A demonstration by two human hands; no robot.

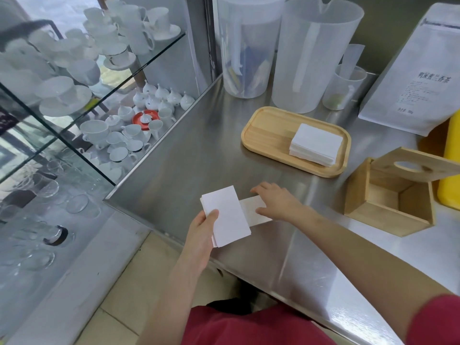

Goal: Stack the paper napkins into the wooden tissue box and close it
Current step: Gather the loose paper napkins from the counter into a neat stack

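My left hand [202,229] grips a thin stack of white napkins [227,216] by its lower left corner, just above the steel counter's front edge. My right hand [276,201] lies flat, fingers spread, on another napkin [251,211] that rests on the counter, partly under the held stack. A thicker pile of napkins [315,144] sits on the right end of a wooden tray [266,135]. The wooden tissue box [388,200] stands at the right, empty, its slotted lid [418,168] tilted up and open.
Two tall translucent pitchers [313,53] and a small cup [344,87] stand behind the tray. A white paper bag [418,70] leans at the back right, beside a yellow container [450,170]. Glass shelves with white cups and teapots [129,115] border the counter's left edge.
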